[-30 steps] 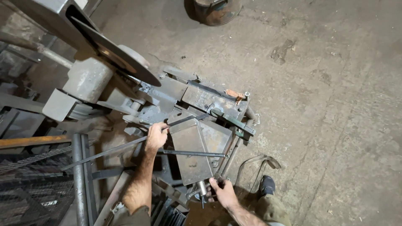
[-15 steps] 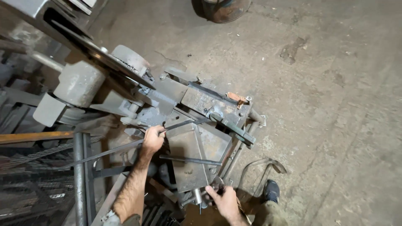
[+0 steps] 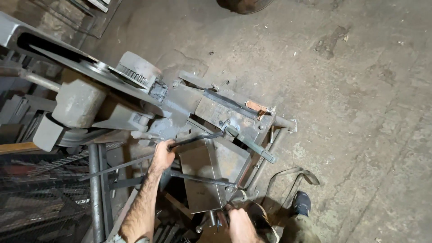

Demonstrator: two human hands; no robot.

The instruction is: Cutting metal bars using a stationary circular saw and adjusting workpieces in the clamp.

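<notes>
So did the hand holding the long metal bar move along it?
No. The left hand grips the long metal bar at the same spot, beside the grey metal box; only the camera shifted.

One view only, from the person's head, looking steeply down at a metal-cutting machine (image 3: pixel 180 112) and the concrete floor (image 3: pixel 351 90) around it. It is near enough that the left hand (image 3: pixel 163 154) sits mid-frame and the right hand (image 3: pixel 240 225) is cut by the bottom edge, beside a shoe (image 3: pixel 300 203). The machine runs from upper left toward the centre; bare floor fills the right half.
</notes>
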